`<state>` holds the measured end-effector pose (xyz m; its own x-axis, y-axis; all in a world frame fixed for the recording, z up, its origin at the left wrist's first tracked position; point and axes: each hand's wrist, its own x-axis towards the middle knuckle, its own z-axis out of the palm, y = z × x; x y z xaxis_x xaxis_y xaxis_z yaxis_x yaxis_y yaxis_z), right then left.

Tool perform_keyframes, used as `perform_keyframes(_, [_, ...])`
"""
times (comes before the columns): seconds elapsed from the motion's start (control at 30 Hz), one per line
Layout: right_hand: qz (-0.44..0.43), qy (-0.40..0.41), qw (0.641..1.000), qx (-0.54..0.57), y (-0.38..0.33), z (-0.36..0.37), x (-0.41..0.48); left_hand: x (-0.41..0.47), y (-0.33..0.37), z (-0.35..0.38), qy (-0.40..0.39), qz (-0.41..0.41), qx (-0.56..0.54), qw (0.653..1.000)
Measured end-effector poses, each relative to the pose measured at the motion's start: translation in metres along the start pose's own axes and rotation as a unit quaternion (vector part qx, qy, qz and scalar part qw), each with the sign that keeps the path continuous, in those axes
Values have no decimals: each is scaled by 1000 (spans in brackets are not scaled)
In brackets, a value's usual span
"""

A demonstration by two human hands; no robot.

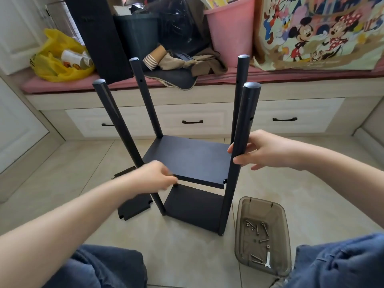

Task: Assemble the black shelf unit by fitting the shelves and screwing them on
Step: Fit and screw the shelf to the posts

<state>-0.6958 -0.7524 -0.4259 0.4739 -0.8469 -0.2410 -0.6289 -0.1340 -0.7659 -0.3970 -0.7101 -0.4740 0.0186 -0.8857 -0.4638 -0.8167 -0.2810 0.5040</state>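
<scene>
shelf unit (193, 206): upright on the floor (187, 256), four poles, bottom shelf fitted.
upper shelf (191, 159): between the poles, front edge tilted down.
right hand (259, 149): fingers wrapped round the front right pole (245, 125).
left hand (154, 176): at the upper shelf's front left corner, blurred, grip unclear.
spare board (135, 208): flat on the floor, left of the unit.
tray (241, 225): on the floor, right of the unit, holds screws (265, 228).
</scene>
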Motion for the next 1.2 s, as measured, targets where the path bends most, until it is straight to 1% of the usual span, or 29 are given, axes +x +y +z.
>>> perform_keyframes(0.03, [-2,-1,1000,-4,1,0,0,4,9,15,12,59,42,997])
perform_keyframes(0.1, [-6,1,1000,-16,1,0,1,14,26,43,40,160,111,980])
perform_keyframes(0.17, [-18,15,999,-41,1,1,2,30,33,67,58,226,179,956])
perform_keyframes(0.2, [-26,24,998,-58,2,1,2,39,33,78,59,238,215,946])
perform_keyframes(0.27, [-41,32,996,-71,5,2,2,54,30,95,71,251,265,928])
perform_keyframes(0.37, [-54,28,997,-48,8,3,-1,70,23,112,135,279,281,908])
perform_keyframes(0.47, [-66,22,995,-74,9,4,0,78,17,120,180,292,321,883])
perform_keyframes(0.53, [-76,22,993,-90,7,5,1,79,14,123,198,311,319,873])
perform_keyframes(0.63, [-82,23,990,-111,1,6,5,78,14,123,207,336,286,873])
perform_keyframes(0.97, [-70,5,991,-117,-2,2,13,79,14,121,212,333,263,880])
perform_keyframes(1.1, [-49,23,987,-153,-2,2,17,77,13,124,213,329,274,878])
perform_keyframes(1.2, [-44,21,985,-168,-8,0,19,75,15,129,223,309,275,883])
